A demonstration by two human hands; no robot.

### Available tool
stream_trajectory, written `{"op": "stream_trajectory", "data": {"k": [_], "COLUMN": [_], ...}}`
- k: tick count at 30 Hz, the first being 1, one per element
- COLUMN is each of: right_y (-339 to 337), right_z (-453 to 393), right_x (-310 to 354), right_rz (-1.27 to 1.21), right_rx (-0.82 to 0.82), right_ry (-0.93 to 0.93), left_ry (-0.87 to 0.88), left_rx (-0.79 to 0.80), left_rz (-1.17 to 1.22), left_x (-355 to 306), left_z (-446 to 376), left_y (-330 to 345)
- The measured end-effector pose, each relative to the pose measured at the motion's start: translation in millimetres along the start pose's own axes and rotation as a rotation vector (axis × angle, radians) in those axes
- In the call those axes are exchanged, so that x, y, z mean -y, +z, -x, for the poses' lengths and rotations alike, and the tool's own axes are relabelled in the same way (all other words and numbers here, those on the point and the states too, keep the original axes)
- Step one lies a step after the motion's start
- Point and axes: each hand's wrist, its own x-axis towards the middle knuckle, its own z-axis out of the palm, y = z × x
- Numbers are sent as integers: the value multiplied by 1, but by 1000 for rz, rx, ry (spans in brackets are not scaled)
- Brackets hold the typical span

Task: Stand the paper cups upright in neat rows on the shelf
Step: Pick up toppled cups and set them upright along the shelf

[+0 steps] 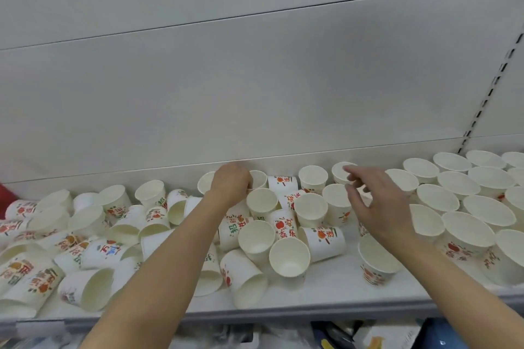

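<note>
Many white paper cups with red, green and orange print cover a white shelf (326,292). On the right, upright cups (453,193) stand in rows. On the left and in the middle, tipped cups (93,286) lie in a loose heap. My left hand (231,184) reaches to the back of the shelf and its fingers curl round a cup (259,178) by the back wall. My right hand (374,201) hovers over upright cups near the middle right, fingers spread and relaxed, with nothing in them, fingertips close to one back cup (341,170).
The shelf's grey back panel (255,93) rises behind the cups, with a slotted upright rail (487,99) at the right. A red thing (5,195) shows at the far left. Below the shelf's front edge lie dim packages (368,334).
</note>
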Motion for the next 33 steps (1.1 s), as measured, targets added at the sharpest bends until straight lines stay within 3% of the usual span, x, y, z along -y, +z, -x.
{"op": "stream_trajectory", "data": {"k": [6, 9, 14, 17, 22, 29, 33], "right_y": [75, 109, 141, 146, 145, 128, 130], "right_z": [-52, -78, -105, -110, -117, -106, -87], "right_x": [4, 8, 24, 35, 36, 13, 4], "right_rz": [91, 144, 268, 362, 381, 322, 301], "right_rx": [359, 609, 979, 1147, 1153, 916, 867], "right_ry": [-242, -348, -447, -473, -501, -485, -441], "left_ry": [65, 97, 195, 302, 318, 290, 281], "left_rx": [-93, -21, -147, -58, -76, -128, -161], "left_rz": [-175, -53, 189, 262, 274, 300, 297], "left_x": [19, 25, 26, 20, 15, 14, 12], "left_z": [6, 6, 25, 36, 42, 46, 46], "left_y": [6, 4, -2, -1, 7, 9, 11]}}
